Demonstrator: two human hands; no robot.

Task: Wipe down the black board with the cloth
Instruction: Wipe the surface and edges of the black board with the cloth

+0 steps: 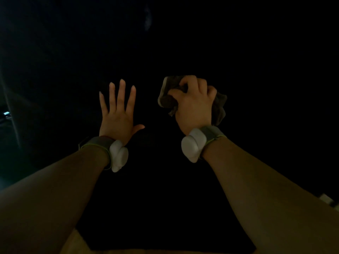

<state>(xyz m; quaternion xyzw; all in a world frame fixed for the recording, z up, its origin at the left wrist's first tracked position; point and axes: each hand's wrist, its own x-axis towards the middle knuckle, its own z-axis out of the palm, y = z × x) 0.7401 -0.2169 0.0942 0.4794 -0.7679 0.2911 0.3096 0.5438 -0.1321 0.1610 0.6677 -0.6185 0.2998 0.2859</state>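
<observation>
The black board (165,43) fills almost the whole view and is very dark. My left hand (118,110) is spread flat against it, fingers straight and apart. To its right, my right hand (194,101) grips a bunched grey-brown cloth (167,99) and holds it against the board. Parts of the cloth stick out on both sides of the fist. Both wrists carry grey bands with white devices.
A pale surface (77,244) shows under the board's lower edge at the bottom. A small lit object (6,113) glows at the far left edge. A pale smudge (147,19) sits high on the board. Something light (328,198) peeks in at the right edge.
</observation>
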